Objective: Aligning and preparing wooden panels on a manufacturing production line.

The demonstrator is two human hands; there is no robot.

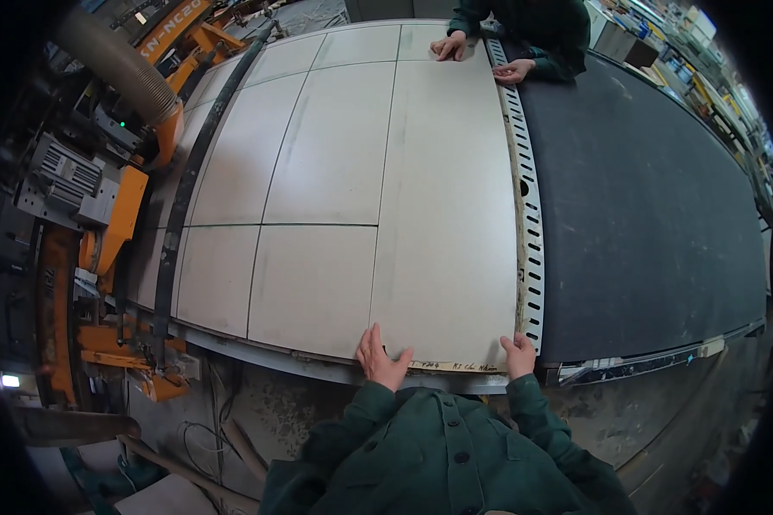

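Four hands rest on one long pale rectangular cut panel (442, 215): the person's own two at its near end and a co-worker's two at the far end. The person's left hand (380, 359) lies flat on the panel's near left corner, fingers slightly spread and pointing away, the palm over the near edge. The right hand (519, 354) grips the near right corner, fingers together on top; whether the thumb hooks under cannot be told. The panel runs from between these hands straight away to the co-worker's left-side hand (449, 47) and right-side hand (514, 71), both flat on it. To its left lie about eight more pale cut panels (318, 163); along its right edge runs one white slotted strip (528, 197), beside one dark grey table mat (644, 206).
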